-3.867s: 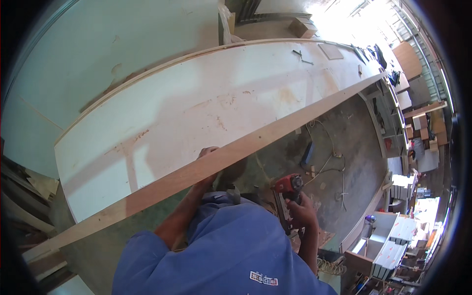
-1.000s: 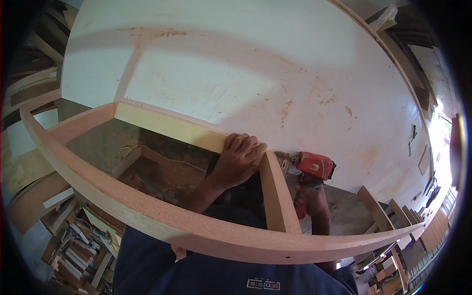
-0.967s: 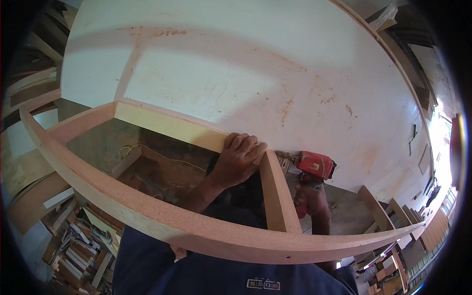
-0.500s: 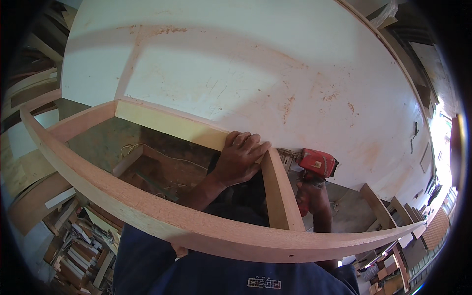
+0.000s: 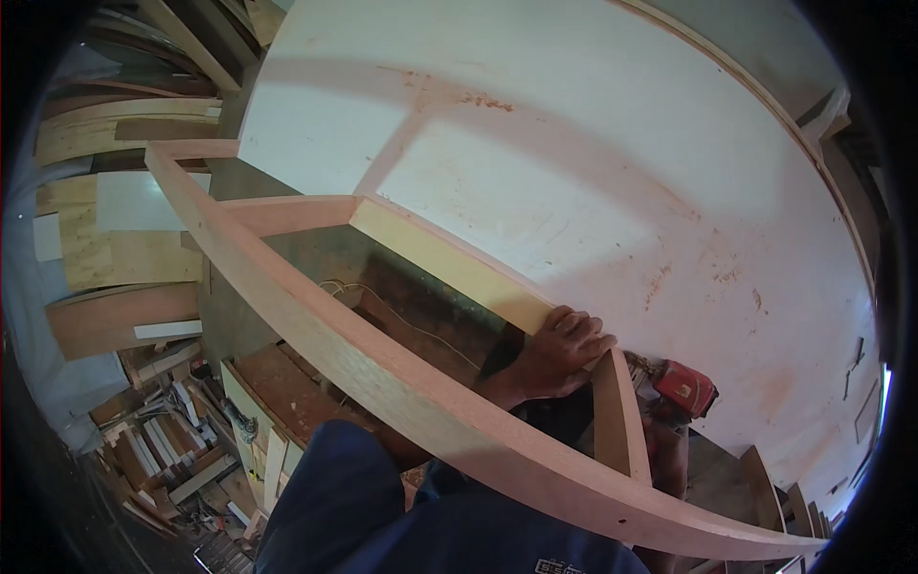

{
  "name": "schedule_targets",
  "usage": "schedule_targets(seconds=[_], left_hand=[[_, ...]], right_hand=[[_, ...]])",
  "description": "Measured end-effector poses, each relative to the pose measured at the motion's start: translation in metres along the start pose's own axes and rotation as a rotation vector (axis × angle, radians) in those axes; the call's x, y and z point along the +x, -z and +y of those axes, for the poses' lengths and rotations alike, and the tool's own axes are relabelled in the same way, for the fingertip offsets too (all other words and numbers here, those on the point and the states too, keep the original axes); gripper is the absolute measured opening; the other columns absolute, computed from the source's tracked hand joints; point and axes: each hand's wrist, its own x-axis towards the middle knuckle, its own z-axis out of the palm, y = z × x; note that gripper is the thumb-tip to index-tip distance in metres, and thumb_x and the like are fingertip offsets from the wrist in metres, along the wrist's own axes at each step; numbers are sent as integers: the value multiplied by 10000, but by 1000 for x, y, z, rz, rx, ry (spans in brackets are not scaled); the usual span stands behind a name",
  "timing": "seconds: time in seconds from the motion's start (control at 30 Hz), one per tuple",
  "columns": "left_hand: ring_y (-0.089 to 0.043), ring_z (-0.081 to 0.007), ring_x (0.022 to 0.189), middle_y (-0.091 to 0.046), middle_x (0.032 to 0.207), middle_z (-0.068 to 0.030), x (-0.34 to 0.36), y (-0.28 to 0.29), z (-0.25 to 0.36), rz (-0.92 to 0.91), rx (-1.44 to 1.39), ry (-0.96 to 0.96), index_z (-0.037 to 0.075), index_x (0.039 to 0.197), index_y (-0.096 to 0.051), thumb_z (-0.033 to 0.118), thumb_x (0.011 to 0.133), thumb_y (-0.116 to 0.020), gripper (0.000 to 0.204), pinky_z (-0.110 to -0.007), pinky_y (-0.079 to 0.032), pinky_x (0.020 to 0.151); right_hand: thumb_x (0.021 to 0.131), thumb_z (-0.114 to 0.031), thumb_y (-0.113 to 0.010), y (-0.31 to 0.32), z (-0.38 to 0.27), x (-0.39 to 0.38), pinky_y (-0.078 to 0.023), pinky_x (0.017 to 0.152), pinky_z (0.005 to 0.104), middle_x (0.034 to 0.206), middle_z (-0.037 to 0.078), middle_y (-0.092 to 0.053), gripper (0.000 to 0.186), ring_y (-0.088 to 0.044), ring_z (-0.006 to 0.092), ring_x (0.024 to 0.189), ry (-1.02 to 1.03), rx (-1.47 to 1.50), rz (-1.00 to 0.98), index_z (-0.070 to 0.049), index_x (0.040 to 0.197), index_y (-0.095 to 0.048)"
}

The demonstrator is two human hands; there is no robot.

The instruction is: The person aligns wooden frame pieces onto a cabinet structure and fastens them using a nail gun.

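My left hand (image 5: 566,349) is closed over the far corner of a curved wooden frame, where the pale yellow rail (image 5: 449,271) meets a short wooden crosspiece (image 5: 620,416). Just right of that crosspiece, my right hand (image 5: 666,442) grips a red power tool, which looks like a nail gun (image 5: 688,388). Its metal nose end points at the far end of the crosspiece. The crosspiece partly hides the right hand's fingers. A long curved wooden beam (image 5: 382,383) runs across in front of me, close to my body.
A large white panel (image 5: 535,172) with brown stains lies beyond the frame. Wood offcuts (image 5: 177,430) are heaped at the lower left, and boards (image 5: 124,230) lie at the left. A pale cord (image 5: 411,320) lies below, inside the frame. Upright boards (image 5: 762,488) stand at the right.
My view has swung left, so the frame, both hands and the red tool sit further right and lower. Both hands keep their holds, the left on the corner, the right on the tool.
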Motion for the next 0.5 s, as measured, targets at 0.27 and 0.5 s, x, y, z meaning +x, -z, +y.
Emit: schedule_targets(seconds=[0.27,0.5], left_hand=[[-479,-311,1288,-523,1298,-115,-7,25,-16,-45,10,25,80,1359,-599,596,809,-697,761,-573,-263,1176],[-471,-346,1312,-534,1309,-152,-15,22,-28,-55,65,-10,62,1372,-600,776,854,-541,885,-600,-235,1190]], right_hand=[[828,-8,-679,-6,-2,-4,-496,434,320,638,20,-554,279,-563,143,461,47,45,33,-57,1080,-570],[829,-9,-690,-3,-1,-1,-494,433,324,658,21,-559,304,-561,147,463,46,58,-9,-77,1087,-543]])
